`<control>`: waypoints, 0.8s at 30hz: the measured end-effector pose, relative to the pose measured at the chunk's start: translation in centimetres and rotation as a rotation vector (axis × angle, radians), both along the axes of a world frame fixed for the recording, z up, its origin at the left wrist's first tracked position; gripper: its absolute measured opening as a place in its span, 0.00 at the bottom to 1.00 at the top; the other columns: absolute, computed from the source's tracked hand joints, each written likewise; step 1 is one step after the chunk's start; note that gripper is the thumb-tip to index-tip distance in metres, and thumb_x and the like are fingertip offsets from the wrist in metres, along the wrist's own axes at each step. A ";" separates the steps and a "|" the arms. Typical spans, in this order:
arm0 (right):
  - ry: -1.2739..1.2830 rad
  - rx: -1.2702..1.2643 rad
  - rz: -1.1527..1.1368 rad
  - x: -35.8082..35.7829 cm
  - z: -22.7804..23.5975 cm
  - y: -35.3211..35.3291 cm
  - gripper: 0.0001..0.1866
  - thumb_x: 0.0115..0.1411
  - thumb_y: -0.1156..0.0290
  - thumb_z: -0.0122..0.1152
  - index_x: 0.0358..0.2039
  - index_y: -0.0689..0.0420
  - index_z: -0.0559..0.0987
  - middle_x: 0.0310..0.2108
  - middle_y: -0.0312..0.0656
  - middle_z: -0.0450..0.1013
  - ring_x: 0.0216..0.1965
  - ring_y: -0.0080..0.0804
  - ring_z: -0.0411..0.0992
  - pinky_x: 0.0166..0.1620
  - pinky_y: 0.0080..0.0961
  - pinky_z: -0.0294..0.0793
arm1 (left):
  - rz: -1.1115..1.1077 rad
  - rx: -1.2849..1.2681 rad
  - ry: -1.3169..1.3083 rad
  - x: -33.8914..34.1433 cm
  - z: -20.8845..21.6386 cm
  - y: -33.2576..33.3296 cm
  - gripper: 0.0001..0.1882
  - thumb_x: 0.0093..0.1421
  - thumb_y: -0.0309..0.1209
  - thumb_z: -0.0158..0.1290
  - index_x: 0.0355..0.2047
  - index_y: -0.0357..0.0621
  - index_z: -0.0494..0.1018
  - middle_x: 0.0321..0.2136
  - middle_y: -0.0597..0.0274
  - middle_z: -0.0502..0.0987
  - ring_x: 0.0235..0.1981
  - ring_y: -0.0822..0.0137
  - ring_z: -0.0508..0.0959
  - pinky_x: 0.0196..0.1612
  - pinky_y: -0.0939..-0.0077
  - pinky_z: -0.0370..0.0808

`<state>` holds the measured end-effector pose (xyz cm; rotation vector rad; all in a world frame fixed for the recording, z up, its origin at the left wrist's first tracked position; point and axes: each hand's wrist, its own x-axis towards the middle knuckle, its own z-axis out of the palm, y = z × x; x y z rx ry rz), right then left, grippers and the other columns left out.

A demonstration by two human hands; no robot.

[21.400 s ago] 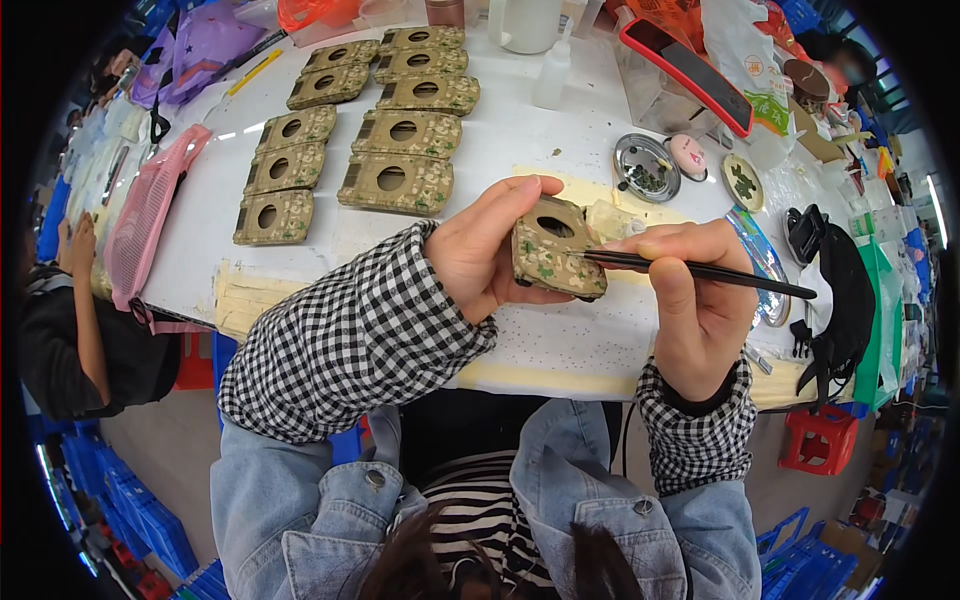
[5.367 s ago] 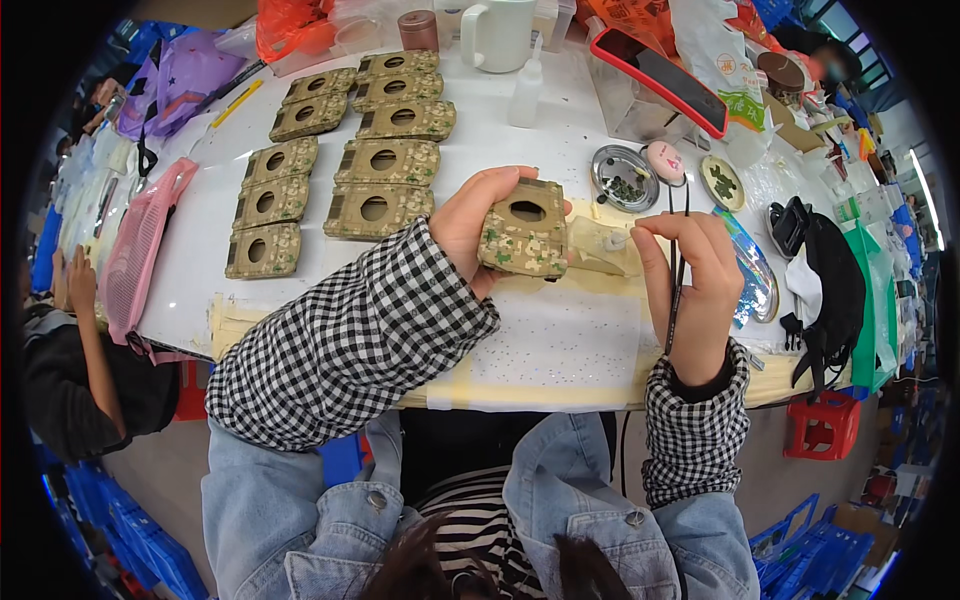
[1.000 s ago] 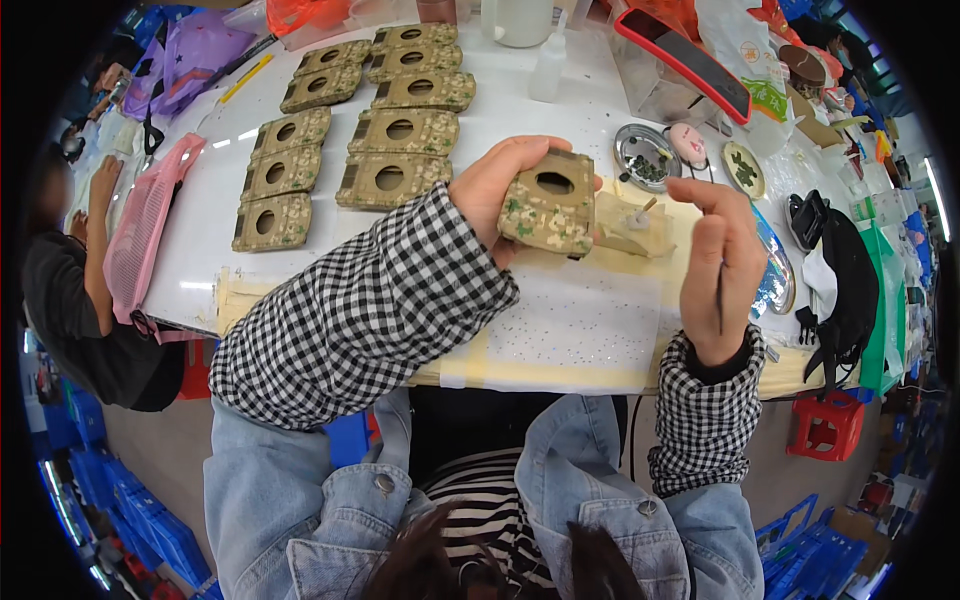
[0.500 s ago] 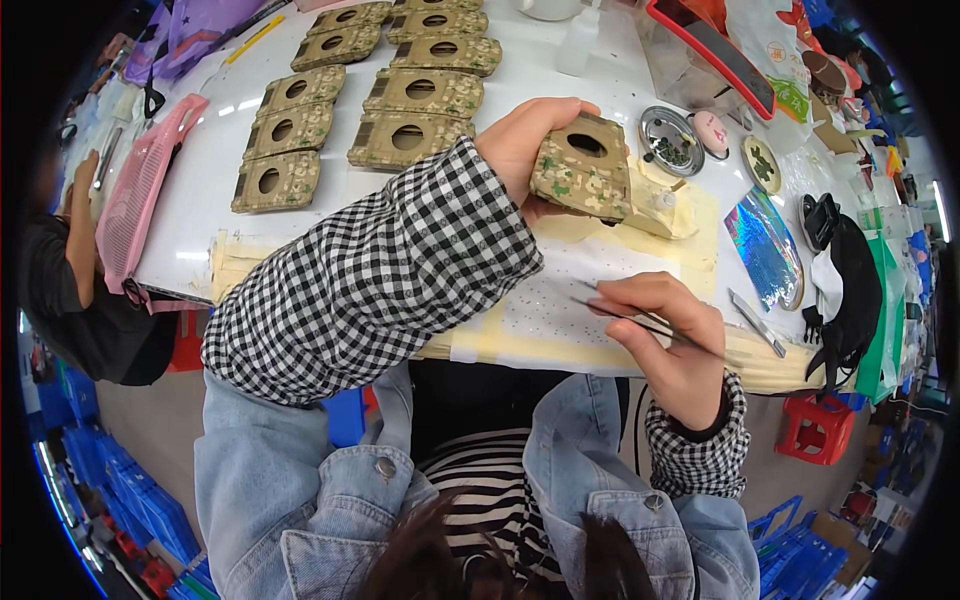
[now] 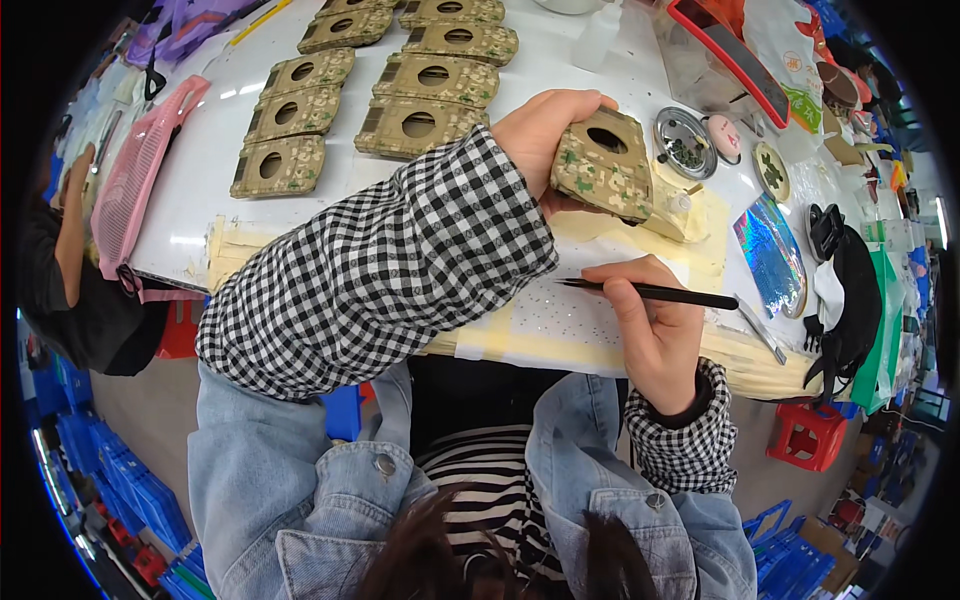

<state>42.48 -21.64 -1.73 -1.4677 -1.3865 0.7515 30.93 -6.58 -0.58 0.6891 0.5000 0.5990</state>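
Note:
My left hand (image 5: 545,130) is wrapped round a camouflage-patterned case (image 5: 622,178) with a dark round hole, holding it tilted above the table. In my right hand (image 5: 662,335) a pair of black tweezers (image 5: 690,296) is pinched between thumb and fingers, lying almost level. Their fine tip points left, over or on a white sheet (image 5: 540,325) scattered with tiny dark specks; whether it touches the sheet I cannot tell. Several similar camouflage cases (image 5: 418,128) lie in two columns at the far left.
Right of the held case stand a round metal dish (image 5: 685,143) with small dark bits, a pink oval object (image 5: 723,137) and a phone in a red case (image 5: 735,65). A metal tool (image 5: 762,332) lies near the right front edge. A pink mesh pouch (image 5: 150,175) and another person are at the left.
The tweezers, blurred and slanted before, are now level and sharp, and my right hand has shifted slightly left. The held case sits a little farther right in the picture.

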 end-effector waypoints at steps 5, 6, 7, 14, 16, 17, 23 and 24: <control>-0.027 0.030 -0.002 0.1 -0.2 0.1 0.06 0.56 0.74 0.56 0.30 0.63 0.79 0.26 0.42 0.73 0.29 0.31 0.68 0.34 0.23 0.66 | -0.017 0.020 0.003 0.1 0.3 0.0 0.16 0.62 0.38 0.39 0.46 0.43 0.63 0.44 0.43 0.70 0.41 0.53 0.75 0.41 0.63 0.78; -0.018 0.026 -0.004 0.1 -0.2 0.1 0.06 0.56 0.74 0.56 0.30 0.63 0.79 0.26 0.42 0.73 0.29 0.31 0.68 0.34 0.23 0.66 | -0.021 0.023 0.006 0.1 0.3 0.0 0.16 0.62 0.38 0.39 0.46 0.43 0.63 0.44 0.43 0.71 0.41 0.53 0.75 0.41 0.63 0.78; -0.010 0.022 -0.006 0.0 -0.2 0.1 0.06 0.56 0.74 0.56 0.30 0.63 0.79 0.26 0.42 0.73 0.29 0.31 0.68 0.34 0.23 0.66 | -0.018 0.021 0.007 0.1 0.3 -0.1 0.16 0.62 0.38 0.39 0.46 0.43 0.63 0.44 0.43 0.70 0.41 0.53 0.75 0.41 0.63 0.78; -0.023 0.029 0.001 0.0 -0.3 0.2 0.06 0.56 0.74 0.56 0.30 0.63 0.79 0.26 0.42 0.73 0.28 0.31 0.68 0.33 0.23 0.66 | 0.003 0.026 -0.009 0.2 -0.3 0.1 0.16 0.62 0.38 0.39 0.46 0.42 0.63 0.44 0.42 0.70 0.41 0.53 0.75 0.41 0.63 0.78; -0.011 0.037 -0.001 0.1 -0.5 0.2 0.06 0.56 0.74 0.56 0.30 0.63 0.79 0.26 0.42 0.73 0.28 0.31 0.68 0.33 0.23 0.66 | 0.008 0.022 -0.021 0.2 -0.4 0.1 0.16 0.62 0.38 0.39 0.46 0.42 0.63 0.44 0.41 0.70 0.41 0.53 0.75 0.41 0.63 0.78; -0.003 0.041 0.001 0.1 -0.6 0.2 0.06 0.56 0.74 0.56 0.30 0.63 0.79 0.26 0.42 0.73 0.29 0.31 0.68 0.33 0.23 0.66 | 0.008 0.021 -0.030 0.2 -0.4 0.1 0.16 0.62 0.38 0.39 0.46 0.42 0.63 0.44 0.41 0.70 0.42 0.53 0.75 0.41 0.63 0.78; 0.007 0.027 -0.011 0.0 -0.5 0.1 0.06 0.56 0.74 0.56 0.30 0.63 0.79 0.26 0.42 0.73 0.28 0.31 0.69 0.33 0.23 0.67 | -0.011 0.014 -0.037 0.2 -0.2 0.1 0.16 0.62 0.38 0.40 0.46 0.42 0.63 0.44 0.41 0.70 0.44 0.54 0.74 0.41 0.61 0.78; 0.004 0.030 -0.010 0.0 -0.4 0.1 0.06 0.56 0.74 0.56 0.30 0.63 0.79 0.26 0.42 0.73 0.28 0.31 0.69 0.33 0.23 0.67 | -0.006 0.012 -0.031 0.2 -0.1 0.0 0.16 0.62 0.38 0.40 0.46 0.42 0.63 0.44 0.41 0.70 0.44 0.54 0.74 0.41 0.61 0.78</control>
